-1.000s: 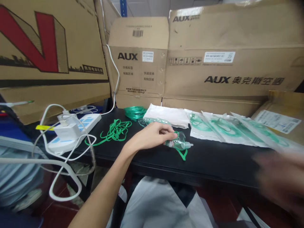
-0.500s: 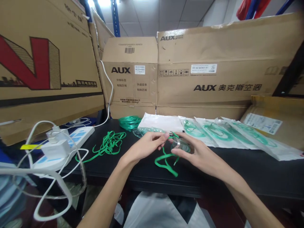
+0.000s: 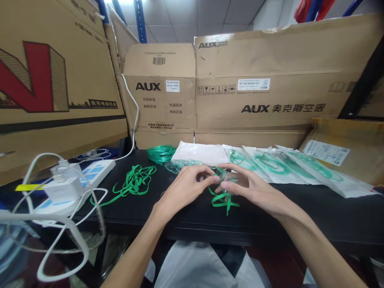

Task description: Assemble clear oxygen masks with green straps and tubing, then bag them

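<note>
Above the front of the black table, my right hand (image 3: 255, 186) is closed around a clear plastic mask (image 3: 239, 181), thumb in front and fingers behind. A thin green elastic strap (image 3: 223, 204) dangles in loops beneath the mask. The fingers of my left hand (image 3: 192, 181) pinch together at the mask's left edge, on the strap's upper part. The fingertips partly hide where strap and mask meet. To the left of my hands lies a loose tangle of green strap (image 3: 136, 182). Just behind them rest more clear plastic masks (image 3: 180, 165).
Coiled green tubing (image 3: 161, 154) sits at the back beside a white sheet (image 3: 201, 153). White pouches with green tubing (image 3: 271, 164) lie to the right. A power strip (image 3: 99, 172) with white cables (image 3: 75, 224) occupies the left. Cardboard boxes (image 3: 258, 120) wall the back.
The hands have come closer together around the mask. The dangling strap has moved up and right, its loops gathered under the mask. The view has shifted slightly to the right.
</note>
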Tool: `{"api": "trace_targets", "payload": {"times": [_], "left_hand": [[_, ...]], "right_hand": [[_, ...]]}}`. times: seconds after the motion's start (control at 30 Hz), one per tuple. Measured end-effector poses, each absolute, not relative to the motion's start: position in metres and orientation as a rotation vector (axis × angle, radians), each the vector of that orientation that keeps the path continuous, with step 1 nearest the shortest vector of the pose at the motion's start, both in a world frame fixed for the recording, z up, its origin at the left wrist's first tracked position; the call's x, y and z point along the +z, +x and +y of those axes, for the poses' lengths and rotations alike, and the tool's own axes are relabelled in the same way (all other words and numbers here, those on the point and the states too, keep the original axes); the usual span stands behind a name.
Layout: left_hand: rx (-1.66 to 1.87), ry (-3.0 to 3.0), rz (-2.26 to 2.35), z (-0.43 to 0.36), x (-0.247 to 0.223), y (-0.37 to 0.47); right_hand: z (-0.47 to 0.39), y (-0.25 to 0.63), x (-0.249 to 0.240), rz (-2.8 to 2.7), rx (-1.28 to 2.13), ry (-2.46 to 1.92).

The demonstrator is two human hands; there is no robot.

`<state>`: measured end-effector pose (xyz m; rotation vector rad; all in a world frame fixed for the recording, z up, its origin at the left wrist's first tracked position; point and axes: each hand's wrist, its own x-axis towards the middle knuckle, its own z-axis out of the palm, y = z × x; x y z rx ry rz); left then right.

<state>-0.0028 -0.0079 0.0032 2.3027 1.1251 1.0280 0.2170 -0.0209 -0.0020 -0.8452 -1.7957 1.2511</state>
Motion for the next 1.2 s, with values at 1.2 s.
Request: {"api": "trace_targets", "payload": {"times": [1.2], "left_hand": [[0.909, 2.398, 0.974, -0.019, -0.003, 0.019]], "right_hand": [[-0.019, 0.215, -0.003, -1.917, 0.851, -1.023]]}}
